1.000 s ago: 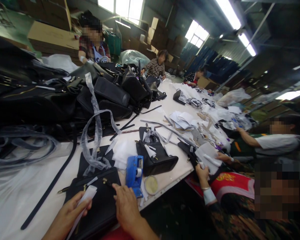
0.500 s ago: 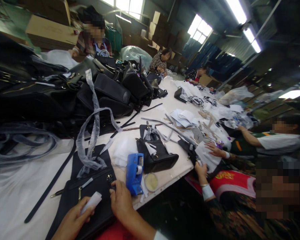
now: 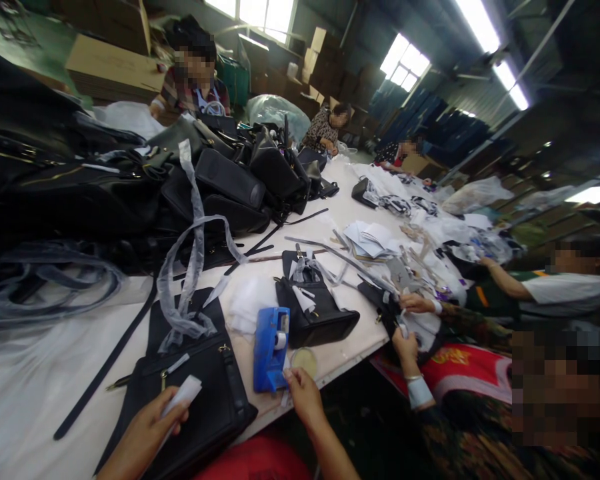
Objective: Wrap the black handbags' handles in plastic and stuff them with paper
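My left hand (image 3: 153, 427) is closed on a folded piece of white paper (image 3: 183, 393), held over a black bag (image 3: 200, 387). The bag lies flat, with a gold zip pull and a buckled side strap showing. My right hand (image 3: 305, 397) is at the front end of a blue tape dispenser (image 3: 265, 347), thumb and fingers pinched on what looks like a strip of tape. A white roll (image 3: 280, 341) sits in the dispenser. Just behind my right fingers is a small round dish (image 3: 304, 360), pale yellow inside.
A second black bag (image 3: 320, 313) stands behind the dispenser, beside white tissue sheets (image 3: 253, 303). Many black bags (image 3: 230, 177) are piled at left. Clear plastic wrap (image 3: 195, 253) drapes over my bag's top. A co-worker's hands (image 3: 405, 343) handle a bag at right; other people sit around the table.
My right hand has left the bag's side strap and moved right to the tape dispenser. My left hand still holds the folded paper. The co-worker's far hand has drawn closer to their other hand.
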The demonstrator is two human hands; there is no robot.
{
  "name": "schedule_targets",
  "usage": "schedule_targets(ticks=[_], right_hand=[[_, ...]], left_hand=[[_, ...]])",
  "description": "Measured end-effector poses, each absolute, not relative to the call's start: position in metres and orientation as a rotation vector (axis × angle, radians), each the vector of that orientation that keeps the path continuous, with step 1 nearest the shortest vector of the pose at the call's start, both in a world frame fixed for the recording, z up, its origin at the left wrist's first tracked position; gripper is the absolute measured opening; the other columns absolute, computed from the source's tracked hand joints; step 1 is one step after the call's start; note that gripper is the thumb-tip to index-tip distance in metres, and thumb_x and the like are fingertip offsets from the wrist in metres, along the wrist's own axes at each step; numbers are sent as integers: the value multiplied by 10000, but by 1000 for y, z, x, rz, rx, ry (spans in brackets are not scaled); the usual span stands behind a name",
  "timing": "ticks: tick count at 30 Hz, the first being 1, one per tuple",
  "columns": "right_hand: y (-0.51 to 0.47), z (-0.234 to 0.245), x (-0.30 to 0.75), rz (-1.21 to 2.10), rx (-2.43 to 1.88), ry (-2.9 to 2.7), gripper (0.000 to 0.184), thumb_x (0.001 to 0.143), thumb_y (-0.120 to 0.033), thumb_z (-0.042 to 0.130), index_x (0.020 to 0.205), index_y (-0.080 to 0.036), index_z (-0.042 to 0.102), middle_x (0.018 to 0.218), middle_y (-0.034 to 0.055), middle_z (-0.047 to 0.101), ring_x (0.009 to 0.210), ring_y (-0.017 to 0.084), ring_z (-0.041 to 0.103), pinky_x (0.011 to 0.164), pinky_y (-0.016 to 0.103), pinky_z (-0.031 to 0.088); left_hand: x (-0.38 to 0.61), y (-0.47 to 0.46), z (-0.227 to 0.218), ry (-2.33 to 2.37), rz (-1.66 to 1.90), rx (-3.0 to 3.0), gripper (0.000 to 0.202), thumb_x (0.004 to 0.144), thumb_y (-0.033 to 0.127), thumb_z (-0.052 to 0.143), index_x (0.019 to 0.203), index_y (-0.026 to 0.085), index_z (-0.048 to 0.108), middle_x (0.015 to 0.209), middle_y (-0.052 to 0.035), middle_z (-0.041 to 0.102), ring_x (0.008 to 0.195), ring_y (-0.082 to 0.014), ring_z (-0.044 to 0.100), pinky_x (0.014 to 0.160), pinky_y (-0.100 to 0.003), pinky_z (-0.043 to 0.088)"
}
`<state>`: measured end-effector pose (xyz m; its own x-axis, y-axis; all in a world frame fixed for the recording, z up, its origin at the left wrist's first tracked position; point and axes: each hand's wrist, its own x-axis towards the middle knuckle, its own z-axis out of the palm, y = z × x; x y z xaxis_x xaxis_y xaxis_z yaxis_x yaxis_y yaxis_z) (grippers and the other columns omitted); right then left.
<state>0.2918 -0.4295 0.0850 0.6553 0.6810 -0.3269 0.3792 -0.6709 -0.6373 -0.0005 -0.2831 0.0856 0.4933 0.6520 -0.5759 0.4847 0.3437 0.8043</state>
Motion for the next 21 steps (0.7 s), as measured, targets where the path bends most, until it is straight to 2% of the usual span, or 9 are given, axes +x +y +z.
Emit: schedule_targets(ticks=[3,6,8,12,21], right_hand=[[-426,81,278,757,-2340,-766,437,882,-493,417,1131,-175,583,1010,98,687,910,223,671,767,302,499],[-417,82,261,672,-2425,-751,688,795,-530,552,1352,-158,394,1205,157,607,1057,275,625,824,347,491],[-408,82,252,576,-2491,-796,764,749,-503,616,1374,-145,363,1255,179,572,1134,314,575,863,386,474],[-391,76,246,426,-2559,-896,717,730,-398,651,1334,-101,403,1293,213,536,1178,346,534,929,421,435],[-375,76,247,463,-2675,-927,674,694,-323,686,1271,-83,434,1227,238,566,1128,367,560,897,434,443]], left_hand=[[0,-283,88,1141,167,1258,472,749,640,556,890,190,593,708,-3,650,655,-201,608,641,-286,462],[-1,-283,85,1142,170,1265,490,750,647,549,912,186,587,714,-4,657,645,-199,612,638,-289,464],[-2,-283,81,1142,171,1271,481,763,639,540,915,185,581,715,-6,658,631,-198,612,636,-292,462],[-3,-284,76,1136,195,1264,460,781,627,524,900,186,580,713,-11,660,626,-199,616,638,-294,466],[-3,-284,77,1148,221,1255,468,763,620,547,920,183,609,710,-12,668,625,-196,611,630,-281,457]])
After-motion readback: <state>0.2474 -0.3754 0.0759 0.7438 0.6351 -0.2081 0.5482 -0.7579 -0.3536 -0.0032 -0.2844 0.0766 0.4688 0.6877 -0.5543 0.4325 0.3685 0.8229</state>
